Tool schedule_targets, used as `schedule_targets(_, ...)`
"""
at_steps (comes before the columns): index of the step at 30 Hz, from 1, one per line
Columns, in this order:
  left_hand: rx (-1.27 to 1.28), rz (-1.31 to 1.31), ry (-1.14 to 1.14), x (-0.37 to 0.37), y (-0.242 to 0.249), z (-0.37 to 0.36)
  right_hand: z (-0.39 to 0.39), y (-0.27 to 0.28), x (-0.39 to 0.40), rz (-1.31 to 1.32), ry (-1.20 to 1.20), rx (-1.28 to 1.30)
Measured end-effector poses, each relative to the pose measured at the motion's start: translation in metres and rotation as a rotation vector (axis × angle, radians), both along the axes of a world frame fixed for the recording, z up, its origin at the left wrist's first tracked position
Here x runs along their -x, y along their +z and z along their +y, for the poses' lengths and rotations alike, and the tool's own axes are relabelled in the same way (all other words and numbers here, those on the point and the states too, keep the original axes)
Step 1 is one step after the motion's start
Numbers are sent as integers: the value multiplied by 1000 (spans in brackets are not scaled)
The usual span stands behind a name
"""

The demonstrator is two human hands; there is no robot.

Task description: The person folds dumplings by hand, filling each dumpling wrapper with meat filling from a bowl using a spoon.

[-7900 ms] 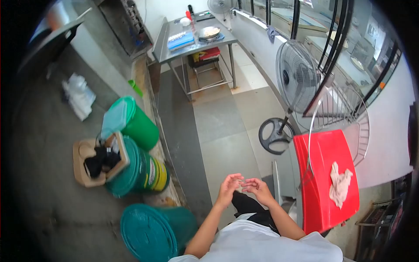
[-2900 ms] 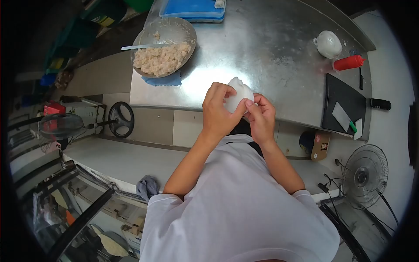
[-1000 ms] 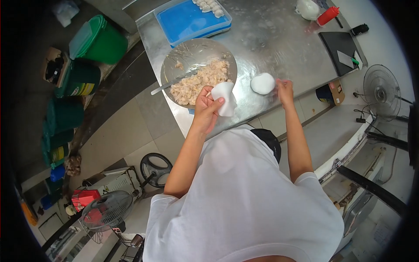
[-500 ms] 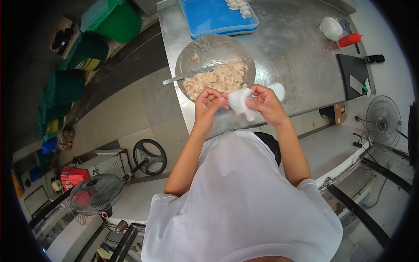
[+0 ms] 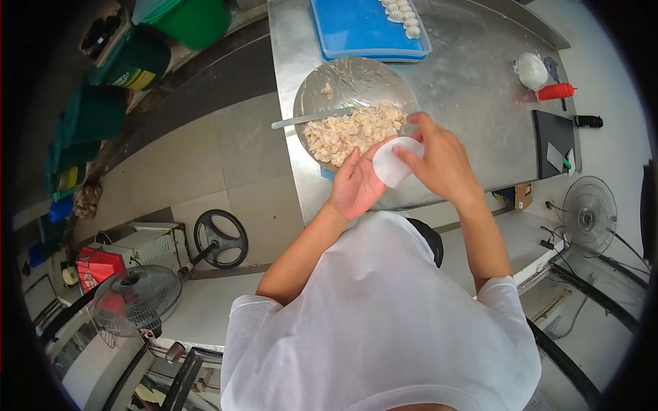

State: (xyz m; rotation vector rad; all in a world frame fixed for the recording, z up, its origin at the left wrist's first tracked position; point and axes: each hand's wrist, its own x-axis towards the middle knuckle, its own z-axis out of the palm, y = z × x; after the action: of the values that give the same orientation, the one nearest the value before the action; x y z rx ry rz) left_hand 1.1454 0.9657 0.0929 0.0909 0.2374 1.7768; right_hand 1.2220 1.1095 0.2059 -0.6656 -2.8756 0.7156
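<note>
My left hand (image 5: 358,183) is turned palm up with its fingers extended. A round white dumpling wrapper (image 5: 396,164) lies flat against its fingers, hiding part of them. My right hand (image 5: 445,164) pinches the wrapper between thumb and fingers at its right side. Just beyond both hands stands a wide metal bowl (image 5: 322,81) of pale, chunky filling (image 5: 356,130). A long metal spatula or knife (image 5: 301,120) rests across the bowl, its handle past the left rim.
A blue plastic tray (image 5: 356,31) at the back holds several white dumplings (image 5: 403,15). On the steel table (image 5: 473,89), to the right, are a white bag (image 5: 531,70), a red squeeze bottle (image 5: 556,91) and a dark board (image 5: 552,137). Green bins (image 5: 133,61) line the left.
The wrapper, bunched between both hands' fingertips before, now lies flat on the left hand. My left palm has turned up and opened. My right hand now covers the white item beside the bowl.
</note>
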Motion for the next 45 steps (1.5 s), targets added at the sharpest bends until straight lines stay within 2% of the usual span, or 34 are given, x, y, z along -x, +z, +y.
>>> schedule_targets(1,-12,-42,32,4,-2,-6,0,-4,11,51,-5,-133)
schedule_targets(4,10,-115,129,11,-12,-33,5,-23,65,262,146,59)
schedule_targets(7,148,-88,235,7,-30,-63,-31,-50,139,296,441,218)
schedule_targets(9,236,-69,317,1,-36,-85,-72,-96,193,116,659,-96)
schedule_targets(11,231,19,342,3,-33,-95,-89,-103,220,-276,800,-159)
schedule_targets(14,242,207,372,12,-25,-105,-93,-116,225,-244,813,-288)
schedule_targets(17,264,339,420,18,-13,-107,-78,-123,212,31,876,-280)
schedule_targets(20,285,388,446,22,16,-97,-68,-126,210,-15,925,-312)
schedule_targets(23,250,444,464,22,21,-96,-70,-120,224,-294,957,-357)
schedule_targets(26,255,462,523,22,23,-98,-72,-130,230,-263,1061,-413)
schedule_targets(29,278,449,580,20,28,-95,-79,-110,226,-370,1091,-373)
schedule_targets(32,327,491,648,22,23,-98,-73,-100,221,-278,953,-355)
schedule_targets(34,373,507,706,19,15,-105,-39,-66,204,-122,863,-202)
schedule_targets(35,391,511,734,21,12,-106,-13,-66,197,-72,749,-36)
schedule_targets(36,407,519,762,22,9,-108,-5,-6,179,-424,301,383)
schedule_targets(37,420,478,757,22,8,-110,24,-15,171,-265,324,252)
schedule_targets(38,428,441,746,23,8,-110,59,-16,153,-136,572,-137)
schedule_targets(40,434,387,719,25,13,-104,112,-33,127,-159,544,-214)
schedule_targets(42,431,354,682,24,19,-90,128,-54,106,-375,487,-255)
schedule_targets(45,398,366,570,29,2,-75,116,-75,93,-667,450,-329)
